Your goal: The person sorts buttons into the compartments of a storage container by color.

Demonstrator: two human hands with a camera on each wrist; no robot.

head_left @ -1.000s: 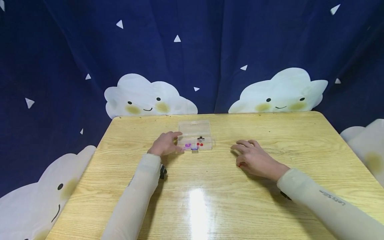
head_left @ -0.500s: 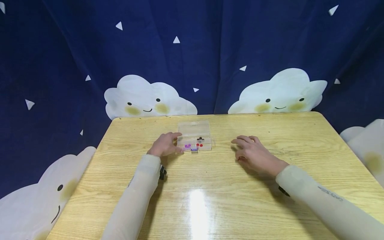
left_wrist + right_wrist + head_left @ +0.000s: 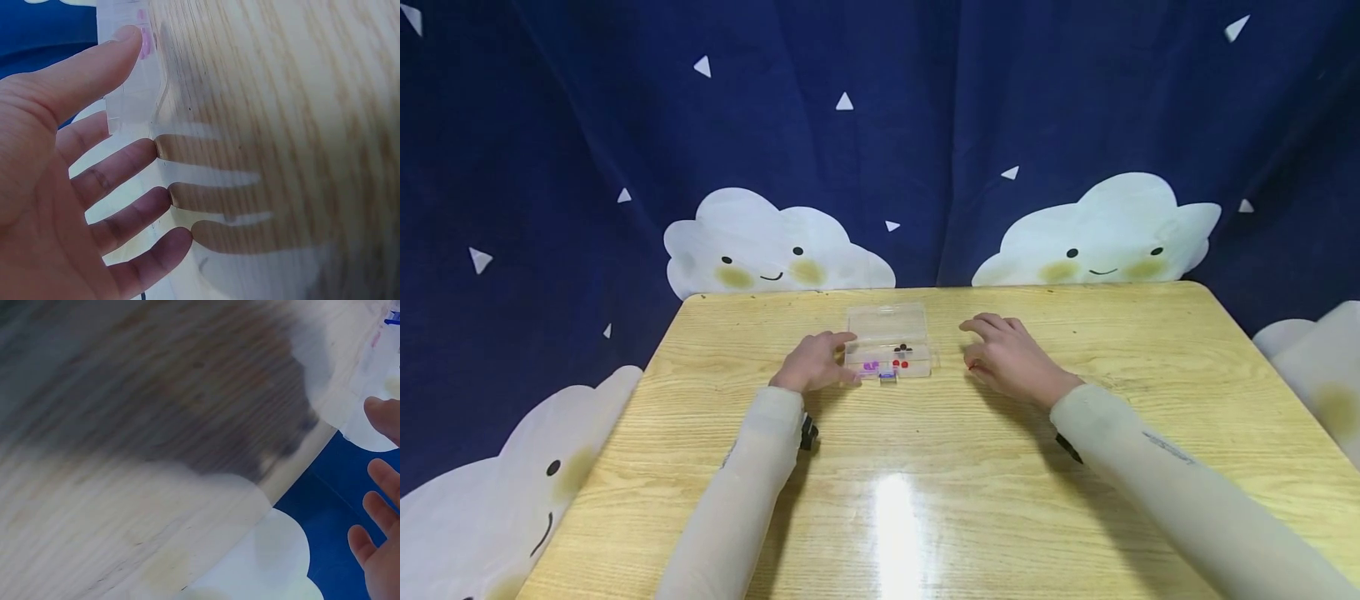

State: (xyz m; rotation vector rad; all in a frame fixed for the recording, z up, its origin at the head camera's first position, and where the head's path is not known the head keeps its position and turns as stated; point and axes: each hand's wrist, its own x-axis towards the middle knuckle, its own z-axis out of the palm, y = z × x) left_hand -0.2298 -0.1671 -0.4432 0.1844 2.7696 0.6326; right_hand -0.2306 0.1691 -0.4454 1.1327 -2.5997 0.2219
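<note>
A clear plastic box (image 3: 917,369) lies on the table with its lid (image 3: 887,321) laid back. Small purple pieces (image 3: 870,366) are in its left part. To the right are black pieces (image 3: 903,348) and red pieces (image 3: 900,364). My left hand (image 3: 811,362) holds the box's left end between thumb and index finger; the other fingers are spread, as the left wrist view shows. Right of the box, my right hand (image 3: 1011,357) hovers, pinching a small red piece (image 3: 972,367) mostly hidden by the fingers. The right wrist view cuts off this pinch.
The wooden table (image 3: 917,467) has its far edge just behind the box. A dark blue curtain (image 3: 917,150) with white clouds hangs beyond that edge. At the box's front stands a blue-marked tab (image 3: 887,377).
My right hand has moved left and slightly away from me, nearer the box, with the small red piece. My left hand and the box have stayed in place.
</note>
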